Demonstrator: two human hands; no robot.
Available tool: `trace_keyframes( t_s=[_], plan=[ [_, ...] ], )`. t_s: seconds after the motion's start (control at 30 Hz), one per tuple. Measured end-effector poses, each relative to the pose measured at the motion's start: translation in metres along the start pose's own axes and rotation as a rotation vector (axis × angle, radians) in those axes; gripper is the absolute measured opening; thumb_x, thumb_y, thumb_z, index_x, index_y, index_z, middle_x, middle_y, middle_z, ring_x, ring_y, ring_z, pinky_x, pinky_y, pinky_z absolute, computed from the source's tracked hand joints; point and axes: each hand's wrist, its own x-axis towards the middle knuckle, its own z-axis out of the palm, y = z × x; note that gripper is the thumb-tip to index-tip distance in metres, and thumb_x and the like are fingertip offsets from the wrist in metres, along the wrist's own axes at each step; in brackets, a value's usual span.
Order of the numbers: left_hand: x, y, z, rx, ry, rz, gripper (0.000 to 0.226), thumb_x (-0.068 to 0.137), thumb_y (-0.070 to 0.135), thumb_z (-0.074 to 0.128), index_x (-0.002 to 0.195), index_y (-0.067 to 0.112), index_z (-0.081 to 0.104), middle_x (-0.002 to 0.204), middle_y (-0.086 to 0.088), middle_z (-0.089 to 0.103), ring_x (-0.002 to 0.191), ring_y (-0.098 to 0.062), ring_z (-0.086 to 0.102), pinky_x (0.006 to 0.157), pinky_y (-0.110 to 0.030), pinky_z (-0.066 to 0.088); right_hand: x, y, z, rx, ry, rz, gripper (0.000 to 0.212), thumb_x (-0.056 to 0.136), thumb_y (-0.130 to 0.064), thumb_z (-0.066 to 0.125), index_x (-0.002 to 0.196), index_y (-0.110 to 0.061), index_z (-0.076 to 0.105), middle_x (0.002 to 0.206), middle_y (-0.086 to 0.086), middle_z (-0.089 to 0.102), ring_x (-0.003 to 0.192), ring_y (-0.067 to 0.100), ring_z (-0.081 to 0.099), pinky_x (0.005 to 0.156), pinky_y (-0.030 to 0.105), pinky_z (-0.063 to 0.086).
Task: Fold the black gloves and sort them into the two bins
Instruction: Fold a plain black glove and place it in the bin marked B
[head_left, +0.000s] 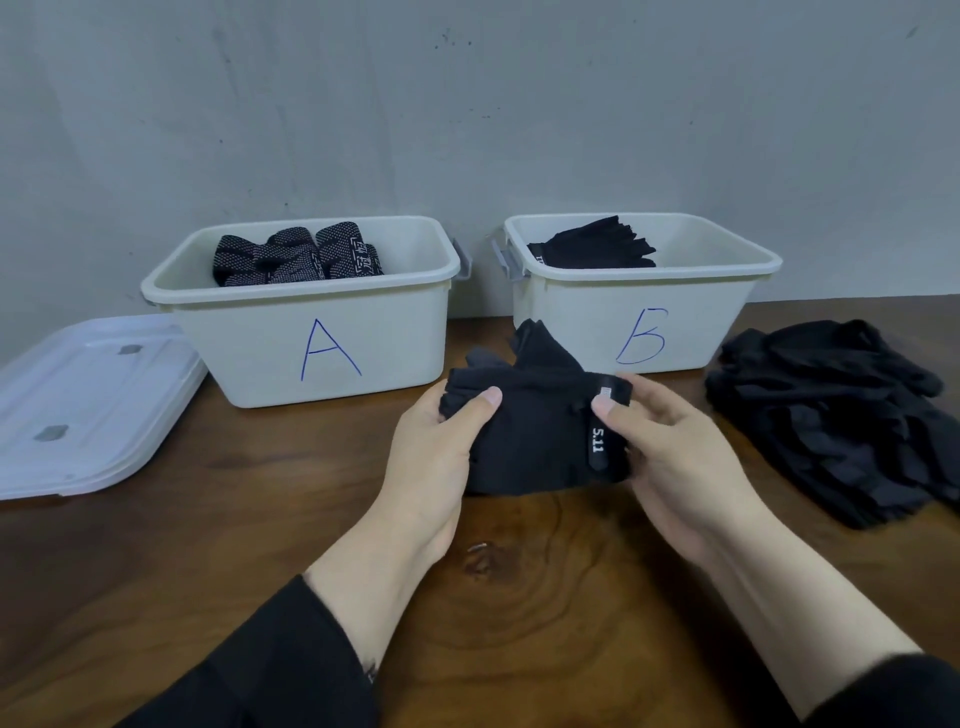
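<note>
Head view, from left to right: two clear plastic lids (88, 405) lie stacked flat at the left edge of the wooden table (249, 519), close beside the pale bin marked A (311, 332). Bin A holds several folded gloves with a dotted pattern (296, 257), packed upright side by side. Next comes the left hand (441, 447), its thumb on top and fingers curled under the left end of a black glove (540, 431) held just above the table in front of the gap between the two bins. That glove carries a strap printed "5.11" and its short finger ends point toward the bins. The right hand (670, 447) grips the glove's right end, thumb pressed near the strap and fingers wrapped beneath. Behind it stands the bin marked B (639, 322), its handle side just beside bin A, with a plain black fingerless glove (592, 247) lying inside against the left wall. Farthest right, a loose pile of black gloves (841, 415) rests on the table near bin B.
</note>
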Motion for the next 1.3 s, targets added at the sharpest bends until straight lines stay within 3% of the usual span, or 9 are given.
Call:
trace_keyframes(
  t_s=[0.17, 0.3, 0.43, 0.57, 0.8, 1.0, 1.1, 1.17, 1.3],
  plan=[
    [0.006, 0.0, 0.0, 0.018, 0.034, 0.008, 0.027, 0.092, 0.027, 0.07, 0.119, 0.023, 0.067, 0.113, 0.003, 0.074, 0.108, -0.017, 0.069, 0.099, -0.043, 0.053, -0.01, 0.001, 0.004, -0.134, -0.013, 0.014, 0.028, 0.095, -0.006, 0.065, 0.122, -0.011, 0.07, 0.113, 0.005, 0.076, 0.106, 0.023, 0.073, 0.092, 0.041, 0.056],
    [0.011, -0.001, 0.003, 0.112, 0.004, 0.01, 0.021, 0.093, 0.034, 0.067, 0.113, 0.026, 0.07, 0.107, 0.007, 0.075, 0.102, -0.014, 0.07, 0.092, -0.041, 0.058, -0.017, -0.032, 0.0, -0.445, 0.106, -0.193, 0.015, 0.095, -0.013, 0.068, 0.106, -0.018, 0.076, 0.094, -0.007, 0.079, 0.089, 0.01, 0.074, 0.074, 0.016, 0.053],
    [0.022, 0.0, 0.006, 0.19, 0.025, 0.083, 0.028, 0.097, 0.038, 0.06, 0.093, 0.013, 0.071, 0.088, -0.003, 0.072, 0.089, -0.019, 0.07, 0.084, -0.044, 0.06, -0.014, -0.081, -0.006, -0.638, 0.103, -0.318, 0.015, 0.096, -0.02, 0.068, 0.106, -0.027, 0.077, 0.099, -0.009, 0.078, 0.095, 0.014, 0.074, 0.091, 0.037, 0.057],
    [0.04, -0.002, 0.006, 0.265, 0.088, 0.14, 0.018, 0.1, 0.031, 0.055, 0.101, 0.024, 0.071, 0.091, 0.008, 0.073, 0.094, -0.008, 0.069, 0.082, -0.03, 0.06, 0.011, -0.138, -0.018, -0.615, 0.062, -0.366, 0.019, 0.097, -0.016, 0.065, 0.111, -0.02, 0.076, 0.107, 0.005, 0.078, 0.106, 0.031, 0.072, 0.104, 0.054, 0.05],
    [0.061, -0.003, 0.007, 0.555, 0.119, 0.233, 0.017, 0.101, 0.03, 0.051, 0.095, 0.039, 0.063, 0.098, 0.022, 0.066, 0.096, 0.006, 0.059, 0.079, -0.007, 0.045, 0.089, -0.227, -0.003, -0.595, 0.081, -0.345, 0.012, 0.099, -0.011, 0.061, 0.106, -0.012, 0.071, 0.097, 0.003, 0.075, 0.091, 0.014, 0.072, 0.083, 0.026, 0.059],
    [0.07, -0.005, 0.007, 0.657, 0.113, 0.298, 0.018, 0.101, 0.023, 0.05, 0.104, 0.034, 0.064, 0.1, 0.024, 0.061, 0.097, 0.021, 0.048, 0.071, 0.007, 0.035, 0.176, -0.21, 0.023, -0.435, 0.086, -0.081, 0.008, 0.099, -0.013, 0.063, 0.107, -0.01, 0.063, 0.106, 0.006, 0.07, 0.093, 0.015, 0.068, 0.07, 0.026, 0.062],
    [0.072, -0.009, 0.007, 0.667, 0.096, 0.301, 0.022, 0.099, 0.019, 0.05, 0.105, 0.033, 0.065, 0.102, 0.022, 0.061, 0.098, 0.018, 0.049, 0.073, 0.004, 0.037, 0.211, -0.172, 0.019, -0.95, 0.178, -0.009, 0.025, 0.094, -0.025, 0.072, 0.106, -0.004, 0.066, 0.105, 0.011, 0.069, 0.105, 0.029, 0.065, 0.079, 0.037, 0.062],
    [0.074, -0.01, 0.006, 0.668, 0.098, 0.319, 0.024, 0.097, 0.017, 0.049, 0.106, 0.033, 0.065, 0.103, 0.022, 0.061, 0.098, 0.017, 0.05, 0.073, 0.003, 0.038, 0.225, -0.157, 0.015, -1.472, 0.269, -0.148, 0.051, 0.091, -0.033, 0.074, 0.132, -0.006, 0.06, 0.132, 0.015, 0.061, 0.123, 0.036, 0.058, 0.099, 0.046, 0.052],
    [0.078, -0.013, 0.005, 0.691, 0.067, 0.318, 0.028, 0.098, 0.016, 0.051, 0.113, 0.034, 0.065, 0.108, 0.024, 0.06, 0.101, 0.017, 0.051, 0.076, 0.003, 0.038, 0.226, -0.146, 0.027, -1.518, 0.188, -0.503, 0.027, 0.102, -0.032, 0.054, 0.123, -0.021, 0.065, 0.133, 0.003, 0.055, 0.11, 0.026, 0.057, 0.094, 0.037, 0.045]
  ],
)
